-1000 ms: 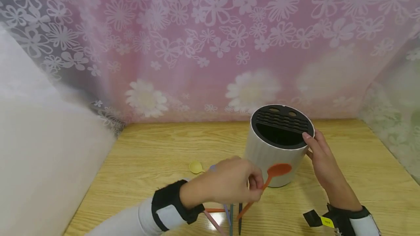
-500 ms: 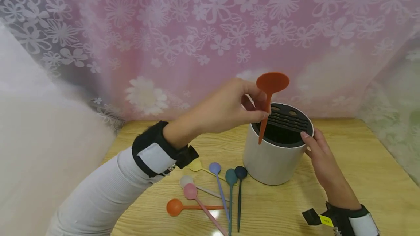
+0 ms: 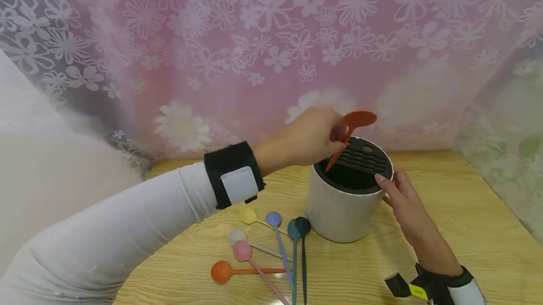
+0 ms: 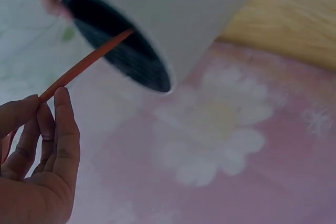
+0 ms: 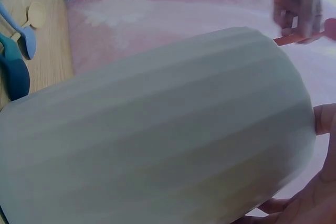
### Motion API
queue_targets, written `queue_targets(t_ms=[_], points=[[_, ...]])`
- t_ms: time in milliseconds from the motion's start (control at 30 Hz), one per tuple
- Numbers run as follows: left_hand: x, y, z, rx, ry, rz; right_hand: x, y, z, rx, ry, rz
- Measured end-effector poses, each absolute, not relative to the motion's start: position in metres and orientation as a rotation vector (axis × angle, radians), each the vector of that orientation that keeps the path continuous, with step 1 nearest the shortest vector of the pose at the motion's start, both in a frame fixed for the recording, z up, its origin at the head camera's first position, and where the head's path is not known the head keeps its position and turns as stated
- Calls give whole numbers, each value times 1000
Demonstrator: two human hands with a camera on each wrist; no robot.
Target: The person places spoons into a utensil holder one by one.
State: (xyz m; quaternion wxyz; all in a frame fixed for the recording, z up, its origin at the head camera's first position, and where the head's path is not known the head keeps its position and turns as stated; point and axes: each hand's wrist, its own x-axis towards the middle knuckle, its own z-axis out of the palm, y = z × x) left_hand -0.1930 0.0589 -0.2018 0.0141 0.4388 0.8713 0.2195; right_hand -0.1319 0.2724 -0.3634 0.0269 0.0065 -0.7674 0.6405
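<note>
My left hand (image 3: pixel 316 135) pinches a red-orange spoon (image 3: pixel 359 118) by its handle, bowl upward. The handle's lower end points into the large dark compartment of a white utensil holder (image 3: pixel 339 218); in the left wrist view the spoon handle (image 4: pixel 89 62) reaches inside the opening. A black lid (image 3: pixel 368 159) with slots and round holes covers the back part of the top. My right hand (image 3: pixel 409 206) grips the holder's right side, its thumb on the rim and the fingers partly hidden behind. In the right wrist view the ribbed holder wall (image 5: pixel 157 129) fills most of the picture.
Left of the holder on the wooden table (image 3: pixel 449 192) lie several spoons, partly crossed: yellow (image 3: pixel 248 215), white, pink (image 3: pixel 242 250), orange (image 3: pixel 221 272), violet-blue (image 3: pixel 273 219), teal and dark navy (image 3: pixel 303 226). A pink floral curtain (image 3: pixel 237 60) hangs behind.
My left hand has lifted the red-orange spoon from in front of the holder to above its top, then brought the handle end into the opening. My right hand keeps its grip on the holder.
</note>
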Motion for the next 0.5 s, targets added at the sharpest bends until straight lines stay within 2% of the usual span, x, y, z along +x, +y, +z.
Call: queue_targets(t_ms=[267, 500], points=[[-208, 55, -243, 1110, 2525, 900, -130, 272, -362, 44, -2404, 1925], [-221, 53, -256, 1021, 2475, 977, -130, 270, -364, 70, -2398, 1929]])
